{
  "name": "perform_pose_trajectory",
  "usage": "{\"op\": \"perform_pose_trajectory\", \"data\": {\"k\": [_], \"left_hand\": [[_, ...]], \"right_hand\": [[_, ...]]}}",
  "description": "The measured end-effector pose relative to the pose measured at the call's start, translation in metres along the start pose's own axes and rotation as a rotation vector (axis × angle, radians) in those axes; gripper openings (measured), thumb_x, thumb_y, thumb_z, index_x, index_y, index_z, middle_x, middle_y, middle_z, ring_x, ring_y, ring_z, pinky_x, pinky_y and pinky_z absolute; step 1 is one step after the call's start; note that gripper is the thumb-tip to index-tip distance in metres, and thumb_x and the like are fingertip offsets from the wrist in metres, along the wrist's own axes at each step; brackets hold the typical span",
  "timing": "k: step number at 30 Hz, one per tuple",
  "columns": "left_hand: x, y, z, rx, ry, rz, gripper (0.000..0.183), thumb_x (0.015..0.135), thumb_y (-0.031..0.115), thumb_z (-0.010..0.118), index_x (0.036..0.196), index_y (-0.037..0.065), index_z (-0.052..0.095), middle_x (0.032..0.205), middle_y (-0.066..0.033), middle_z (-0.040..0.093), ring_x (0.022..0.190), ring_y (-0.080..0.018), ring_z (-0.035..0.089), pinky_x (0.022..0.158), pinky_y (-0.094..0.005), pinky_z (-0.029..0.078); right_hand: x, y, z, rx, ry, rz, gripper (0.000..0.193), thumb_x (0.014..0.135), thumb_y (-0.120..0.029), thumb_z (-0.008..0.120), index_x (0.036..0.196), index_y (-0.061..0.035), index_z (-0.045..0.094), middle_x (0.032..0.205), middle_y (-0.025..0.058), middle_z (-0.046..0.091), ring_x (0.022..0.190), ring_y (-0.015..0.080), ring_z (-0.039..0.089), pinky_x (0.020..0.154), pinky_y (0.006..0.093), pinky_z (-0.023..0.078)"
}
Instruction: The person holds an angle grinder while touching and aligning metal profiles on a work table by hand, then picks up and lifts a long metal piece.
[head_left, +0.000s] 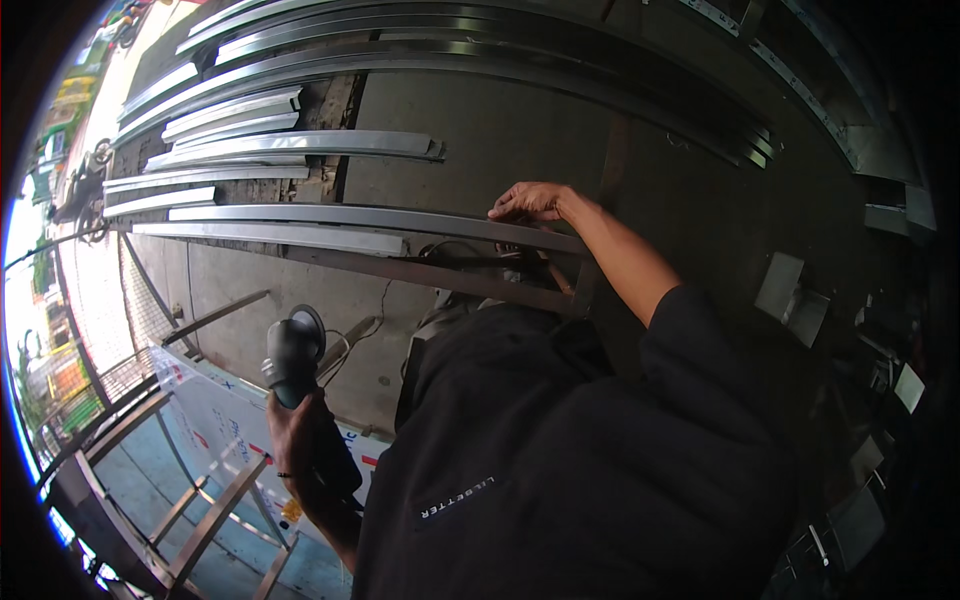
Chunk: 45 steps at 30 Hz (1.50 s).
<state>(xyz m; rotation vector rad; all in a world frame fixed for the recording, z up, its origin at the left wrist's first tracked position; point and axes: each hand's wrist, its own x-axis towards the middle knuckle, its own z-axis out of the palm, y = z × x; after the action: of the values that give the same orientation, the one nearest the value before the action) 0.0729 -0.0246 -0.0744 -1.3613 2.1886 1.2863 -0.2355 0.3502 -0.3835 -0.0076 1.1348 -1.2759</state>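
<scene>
My left hand is wrapped round the dark body of an angle grinder, held up at the lower left. Its round disc is at the upper end, apart from the metal pieces. Ahead of me my right hand has its fingers curled and pinched at the far edge of a long grey metal bar, near the bar's right end. The fingertips are partly hidden. Just on the near side of that bar lies a shorter silver metal profile.
Several metal profiles lie across a work frame with a rusty rail. A welded metal frame and a film-covered sheet stand at lower left. A cable hangs near the grinder. Bent sheet-metal pieces lie on the floor at right.
</scene>
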Motion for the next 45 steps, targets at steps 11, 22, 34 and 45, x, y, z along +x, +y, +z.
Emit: {"op": "perform_pose_trajectory", "data": {"k": [11, 22, 34, 45], "left_hand": [[0.003, 0.000, -0.002, -0.060, -0.023, 0.018, 0.034, 0.086, 0.016, 0.079, 0.109, 0.000, 0.060, 0.077, -0.0054, 0.064, 0.061, -0.0152, 0.063, 0.056, -0.0309, 0.052], [0.001, 0.010, -0.011, 0.001, 0.046, -0.037, 0.037, 0.083, 0.018, 0.077, 0.111, -0.002, 0.060, 0.077, -0.0071, 0.066, 0.063, -0.0158, 0.065, 0.057, -0.0318, 0.053], [0.013, -0.022, -0.032, 0.005, 0.108, 0.036, 0.036, 0.082, 0.018, 0.077, 0.107, -0.003, 0.061, 0.075, -0.0068, 0.065, 0.061, -0.0164, 0.065, 0.056, -0.0329, 0.054], [0.022, -0.036, -0.052, -0.066, 0.114, -0.007, 0.047, 0.077, 0.019, 0.081, 0.111, -0.006, 0.059, 0.085, -0.0107, 0.068, 0.069, -0.0181, 0.066, 0.063, -0.0335, 0.055]], "right_hand": [[0.008, -0.001, 0.015, -0.240, 0.186, -0.214, 0.030, 0.093, -0.031, 0.083, 0.100, -0.0022, 0.079, 0.089, 0.0053, 0.075, 0.080, 0.0158, 0.068, 0.073, 0.0332, 0.052], [-0.068, 0.015, 0.106, -0.965, 0.762, -0.827, 0.015, 0.089, -0.012, 0.079, 0.083, -0.0039, 0.067, 0.081, 0.0066, 0.065, 0.085, 0.0255, 0.066, 0.079, 0.0393, 0.048], [-0.035, 0.017, 0.125, -1.581, 0.884, -1.002, 0.020, 0.085, -0.017, 0.081, 0.092, -0.0093, 0.065, 0.092, 0.0046, 0.061, 0.090, 0.0247, 0.061, 0.079, 0.0421, 0.045], [-0.024, 0.006, 0.123, -1.681, 0.894, -1.062, 0.010, 0.085, -0.011, 0.079, 0.090, -0.0109, 0.070, 0.085, 0.0001, 0.063, 0.085, 0.0201, 0.062, 0.080, 0.0396, 0.043]]}}
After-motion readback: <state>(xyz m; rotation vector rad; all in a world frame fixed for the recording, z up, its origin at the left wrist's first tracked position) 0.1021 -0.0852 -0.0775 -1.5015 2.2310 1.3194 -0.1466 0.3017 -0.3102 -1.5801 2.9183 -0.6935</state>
